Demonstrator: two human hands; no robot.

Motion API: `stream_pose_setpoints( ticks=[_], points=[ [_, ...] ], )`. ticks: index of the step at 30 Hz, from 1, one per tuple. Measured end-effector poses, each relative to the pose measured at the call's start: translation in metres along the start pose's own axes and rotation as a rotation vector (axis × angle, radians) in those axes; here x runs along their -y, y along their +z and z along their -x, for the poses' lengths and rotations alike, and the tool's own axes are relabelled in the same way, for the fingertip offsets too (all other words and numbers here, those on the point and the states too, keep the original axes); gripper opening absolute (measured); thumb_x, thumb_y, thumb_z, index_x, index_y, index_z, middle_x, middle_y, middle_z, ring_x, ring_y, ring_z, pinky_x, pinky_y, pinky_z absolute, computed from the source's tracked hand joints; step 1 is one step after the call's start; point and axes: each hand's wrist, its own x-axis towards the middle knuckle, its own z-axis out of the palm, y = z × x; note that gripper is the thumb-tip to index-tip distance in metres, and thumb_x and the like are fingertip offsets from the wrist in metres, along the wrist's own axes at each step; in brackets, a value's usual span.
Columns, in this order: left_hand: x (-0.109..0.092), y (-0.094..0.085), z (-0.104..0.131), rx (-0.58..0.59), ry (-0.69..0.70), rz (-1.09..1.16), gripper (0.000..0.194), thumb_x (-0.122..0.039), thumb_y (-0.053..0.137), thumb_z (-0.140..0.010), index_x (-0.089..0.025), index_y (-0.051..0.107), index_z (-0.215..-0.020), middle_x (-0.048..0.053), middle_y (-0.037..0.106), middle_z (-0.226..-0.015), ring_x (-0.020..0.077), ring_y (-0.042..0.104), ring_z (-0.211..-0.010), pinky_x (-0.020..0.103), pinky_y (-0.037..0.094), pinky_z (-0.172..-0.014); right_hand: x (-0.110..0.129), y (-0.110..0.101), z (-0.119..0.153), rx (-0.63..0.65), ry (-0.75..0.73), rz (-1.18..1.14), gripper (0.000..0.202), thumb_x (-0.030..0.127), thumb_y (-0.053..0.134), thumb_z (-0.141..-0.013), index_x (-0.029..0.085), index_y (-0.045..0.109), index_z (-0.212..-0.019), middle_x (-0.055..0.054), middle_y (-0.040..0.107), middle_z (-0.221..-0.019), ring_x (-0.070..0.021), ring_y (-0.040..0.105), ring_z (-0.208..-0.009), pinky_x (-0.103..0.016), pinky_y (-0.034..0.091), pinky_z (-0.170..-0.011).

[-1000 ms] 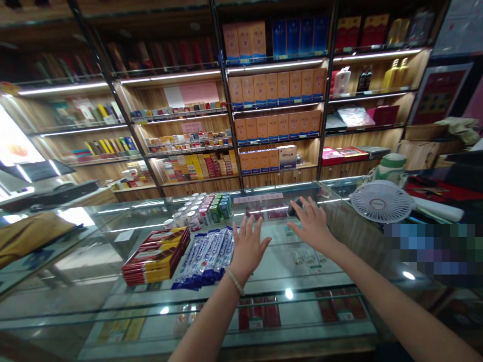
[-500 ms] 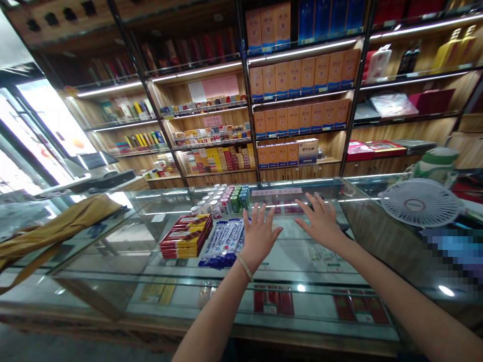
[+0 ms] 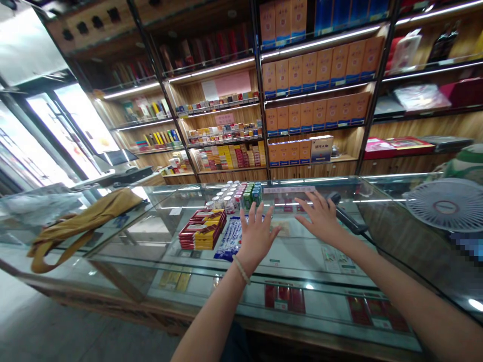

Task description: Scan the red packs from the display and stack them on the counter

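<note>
My left hand (image 3: 257, 235), with a beaded bracelet at the wrist, is open with fingers spread and holds nothing. It overlaps the right side of the blue-and-white packets (image 3: 228, 239). My right hand (image 3: 320, 218) is also open and empty, just left of a black handheld device (image 3: 349, 221) with a cable. Both hands are over the glass counter (image 3: 294, 251). Stacked red-and-yellow packs (image 3: 202, 230) lie left of the blue-and-white ones. Behind them stand rows of small containers with white, green and blue ones (image 3: 237, 194).
A mustard-coloured bag (image 3: 86, 213) lies on the counter at the left. A white round fan (image 3: 445, 205) is at the right. Shelves with orange boxes (image 3: 317, 113) rise behind the counter. Red packs (image 3: 285, 297) show through the glass near the front.
The view has turned left, so the counter goods and shelves sit further right. More of the black handheld device shows beside my right hand. Both hands remain spread.
</note>
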Motion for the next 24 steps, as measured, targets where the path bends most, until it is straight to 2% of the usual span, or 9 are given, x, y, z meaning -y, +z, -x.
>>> stream_pose_setpoints(
  ticks=[6,13,16,20,24],
  points=[
    [0.015,-0.014,0.013,-0.007,-0.053,-0.022,0.057,-0.057,0.044,-0.101,-0.027,0.053,-0.148,0.011,0.049,-0.158,0.0352,0.033,-0.152,0.068,0.014,-0.126,0.017,-0.002,-0.008,0.044,0.004,-0.022,0.048,0.048,0.042,-0.102,0.034,0.055,-0.146,-0.01,0.042,-0.161,-0.0339,0.032,-0.149,-0.065,0.028,-0.116],
    [0.051,-0.035,0.032,0.013,-0.132,-0.086,0.054,-0.054,0.046,-0.1,-0.028,0.055,-0.147,0.011,0.046,-0.161,0.0363,0.031,-0.153,0.069,0.015,-0.125,0.05,0.003,-0.022,0.092,-0.048,-0.085,0.048,0.05,0.042,-0.102,0.032,0.058,-0.144,-0.011,0.044,-0.16,-0.0333,0.032,-0.149,-0.065,0.029,-0.116],
    [0.076,-0.049,0.034,0.008,-0.164,-0.145,0.055,-0.053,0.047,-0.1,-0.027,0.054,-0.148,0.012,0.046,-0.161,0.0373,0.032,-0.153,0.069,0.014,-0.125,0.071,0.003,-0.035,0.103,-0.092,-0.119,0.048,0.05,0.042,-0.102,0.032,0.057,-0.144,-0.011,0.043,-0.16,-0.0334,0.031,-0.15,-0.063,0.027,-0.117],
    [0.12,-0.065,0.036,-0.011,-0.234,-0.22,0.055,-0.053,0.046,-0.101,-0.025,0.055,-0.148,0.015,0.048,-0.158,0.0383,0.032,-0.152,0.07,0.011,-0.124,0.108,-0.001,-0.056,0.12,-0.159,-0.182,0.049,0.05,0.044,-0.102,0.032,0.056,-0.146,-0.011,0.04,-0.162,-0.0333,0.027,-0.152,-0.062,0.024,-0.118],
    [0.169,-0.069,0.043,-0.017,-0.314,-0.288,0.054,-0.053,0.046,-0.101,-0.024,0.057,-0.146,0.016,0.046,-0.159,0.0387,0.03,-0.153,0.07,0.011,-0.124,0.148,0.0,-0.072,0.171,-0.192,-0.226,0.051,0.052,0.045,-0.102,0.032,0.053,-0.148,-0.012,0.038,-0.164,-0.0341,0.023,-0.154,-0.064,0.021,-0.119]
  ],
)
